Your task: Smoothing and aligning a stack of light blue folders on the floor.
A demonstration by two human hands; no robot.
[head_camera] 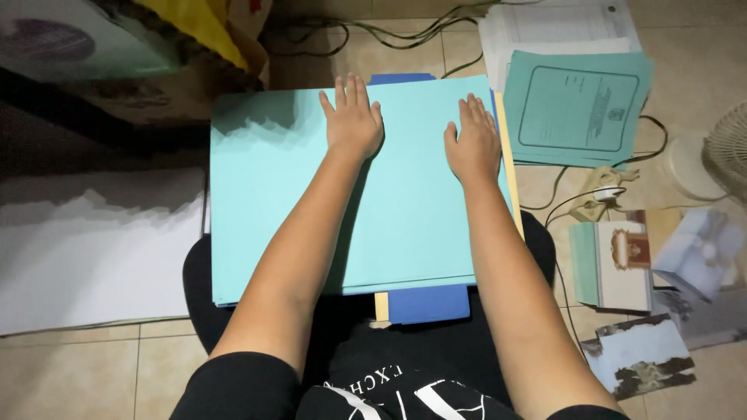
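Head view: I am looking down past my lap at a big teal sheet [311, 225] that lies across my knees and out over the tiled floor [93, 373]. Both my hands rest on its far half, palms down, fingers spread flat and closed on nothing. My left hand [352, 120] sits near the middle of the far edge; my right hand [472, 144] lies just beside the sheet's right edge and a little nearer to me. The two are apart, with bare teal between them.

The sheet's long axis runs left to right, so most of its width stretches away to the left of my left hand, well beyond either palm; the right hand is the one closer to an edge. Under the sheet a blue folder [428, 303] pokes out at the near side and again at the far edge, and a thin yellow strip [509, 167] shows along the right edge.

To the right, on the floor, lies a teal booklet [576, 109] on white papers [545, 27], near my right hand but not touching the sheet. Nearer me on that side are a notebook [615, 264] and some cables [576, 198]. To the left lies a large white sheet [93, 257], touching or just beside the teal one; I cannot tell which.
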